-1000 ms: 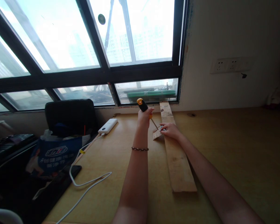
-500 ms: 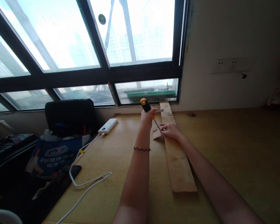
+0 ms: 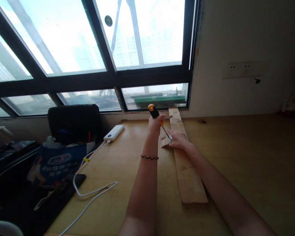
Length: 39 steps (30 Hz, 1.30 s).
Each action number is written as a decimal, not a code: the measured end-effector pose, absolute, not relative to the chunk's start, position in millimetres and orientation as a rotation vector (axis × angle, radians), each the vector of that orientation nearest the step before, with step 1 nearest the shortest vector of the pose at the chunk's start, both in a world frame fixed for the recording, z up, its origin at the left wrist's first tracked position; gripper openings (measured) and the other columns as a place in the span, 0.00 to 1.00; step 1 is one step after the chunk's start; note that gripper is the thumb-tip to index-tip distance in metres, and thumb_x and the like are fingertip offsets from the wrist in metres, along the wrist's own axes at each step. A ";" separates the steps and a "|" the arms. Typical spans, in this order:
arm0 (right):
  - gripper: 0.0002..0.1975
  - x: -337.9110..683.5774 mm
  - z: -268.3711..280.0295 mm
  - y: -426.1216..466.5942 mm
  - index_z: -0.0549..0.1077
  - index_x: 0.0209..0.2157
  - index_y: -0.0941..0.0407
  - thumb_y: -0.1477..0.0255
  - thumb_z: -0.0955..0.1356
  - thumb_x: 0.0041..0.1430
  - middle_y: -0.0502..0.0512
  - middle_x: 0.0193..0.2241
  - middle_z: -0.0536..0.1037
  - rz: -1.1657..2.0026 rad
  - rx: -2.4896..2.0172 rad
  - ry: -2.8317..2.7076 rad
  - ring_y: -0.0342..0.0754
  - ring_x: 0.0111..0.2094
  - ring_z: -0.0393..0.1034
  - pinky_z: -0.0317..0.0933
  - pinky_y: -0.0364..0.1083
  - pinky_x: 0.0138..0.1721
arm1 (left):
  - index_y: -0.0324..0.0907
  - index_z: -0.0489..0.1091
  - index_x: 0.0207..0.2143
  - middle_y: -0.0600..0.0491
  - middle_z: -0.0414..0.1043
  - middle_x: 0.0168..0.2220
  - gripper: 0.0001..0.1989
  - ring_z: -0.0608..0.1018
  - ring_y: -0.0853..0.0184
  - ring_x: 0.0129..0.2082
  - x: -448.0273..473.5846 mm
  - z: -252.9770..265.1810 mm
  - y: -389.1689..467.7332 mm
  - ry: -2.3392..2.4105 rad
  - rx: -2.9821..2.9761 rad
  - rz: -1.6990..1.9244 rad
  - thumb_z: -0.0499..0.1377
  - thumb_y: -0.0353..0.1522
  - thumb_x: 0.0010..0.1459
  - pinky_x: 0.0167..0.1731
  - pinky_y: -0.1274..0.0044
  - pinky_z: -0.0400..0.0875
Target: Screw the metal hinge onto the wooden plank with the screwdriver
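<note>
My left hand (image 3: 157,122) is closed around the yellow-and-black handle of a screwdriver (image 3: 153,110). The shaft slants down to the right, and its tip meets a small metal plate (image 3: 170,136) that looks like a hinge. Under the plate lies a short piece of wood (image 3: 165,141), sticking out left of a long wooden board (image 3: 189,178). Across the board rests my right hand (image 3: 179,140), holding it down with thumb and fingers around the metal plate. Its palm hides part of the board and the joint.
The board lies lengthwise on a wooden table (image 3: 135,157), its far end near the window. A white power bank (image 3: 113,132) with a white cable (image 3: 95,191) lies left of my arm. Beyond the table's left edge stand a black chair (image 3: 73,121) and a blue bag (image 3: 61,164).
My right hand has shifted from pinching at the metal plate to lying lower and flatter around it, so more of the plate shows. My left hand and the screwdriver are almost still.
</note>
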State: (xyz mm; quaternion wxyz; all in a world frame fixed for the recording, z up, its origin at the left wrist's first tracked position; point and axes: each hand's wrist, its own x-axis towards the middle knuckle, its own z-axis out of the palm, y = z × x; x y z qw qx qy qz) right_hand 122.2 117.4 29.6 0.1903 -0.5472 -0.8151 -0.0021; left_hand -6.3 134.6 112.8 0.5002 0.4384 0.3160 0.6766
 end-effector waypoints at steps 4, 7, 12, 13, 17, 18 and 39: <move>0.35 127.8 26.0 125.3 0.65 0.50 0.52 0.59 0.72 0.38 0.56 0.44 0.74 0.123 -1.489 -2.204 0.55 0.42 0.69 0.61 0.48 0.38 | 0.39 0.59 0.17 0.60 0.56 0.15 0.10 0.61 0.78 0.17 -5.8 115.9 132.7 0.752 1.045 1.645 0.61 0.26 0.37 0.20 0.81 0.54; 0.35 132.3 23.8 130.3 0.66 0.48 0.51 0.57 0.74 0.34 0.53 0.42 0.75 0.226 -1.458 -2.144 0.54 0.41 0.70 0.61 0.47 0.38 | 0.39 0.58 0.18 0.60 0.56 0.15 0.10 0.61 0.78 0.17 -4.6 118.8 130.9 0.730 1.038 1.652 0.61 0.26 0.37 0.20 0.81 0.55; 0.34 134.2 22.3 132.2 0.66 0.46 0.51 0.58 0.74 0.33 0.52 0.41 0.75 0.259 -1.445 -2.113 0.53 0.40 0.70 0.61 0.47 0.38 | 0.39 0.58 0.17 0.60 0.57 0.15 0.11 0.61 0.78 0.17 -0.9 121.1 129.5 0.716 1.037 1.650 0.61 0.25 0.38 0.20 0.81 0.55; 0.34 134.1 22.2 132.1 0.66 0.45 0.51 0.58 0.74 0.33 0.52 0.41 0.75 0.264 -1.444 -2.107 0.53 0.40 0.70 0.61 0.47 0.38 | 0.39 0.58 0.17 0.60 0.57 0.16 0.11 0.61 0.78 0.17 -0.4 121.2 129.1 0.709 1.039 1.649 0.61 0.25 0.38 0.20 0.81 0.55; 0.34 133.8 21.8 131.7 0.66 0.45 0.51 0.57 0.74 0.33 0.52 0.41 0.75 0.274 -1.436 -2.094 0.52 0.40 0.70 0.61 0.46 0.37 | 0.39 0.59 0.18 0.59 0.56 0.15 0.11 0.61 0.78 0.17 0.0 121.5 126.2 0.674 1.130 1.592 0.62 0.25 0.38 0.20 0.81 0.55; 0.34 133.8 21.9 131.6 0.66 0.44 0.51 0.57 0.74 0.33 0.52 0.41 0.75 0.274 -1.437 -2.093 0.52 0.40 0.70 0.61 0.46 0.37 | 0.39 0.60 0.18 0.59 0.57 0.15 0.11 0.61 0.78 0.17 0.3 121.5 125.6 0.670 1.167 1.566 0.62 0.26 0.39 0.20 0.81 0.55; 0.32 134.8 18.9 134.4 0.67 0.42 0.51 0.57 0.74 0.33 0.51 0.37 0.76 0.268 -1.459 -2.072 0.51 0.37 0.70 0.60 0.46 0.35 | 0.38 0.61 0.19 0.60 0.58 0.16 0.12 0.63 0.78 0.18 3.5 129.8 117.9 0.713 1.263 1.621 0.64 0.32 0.41 0.21 0.83 0.58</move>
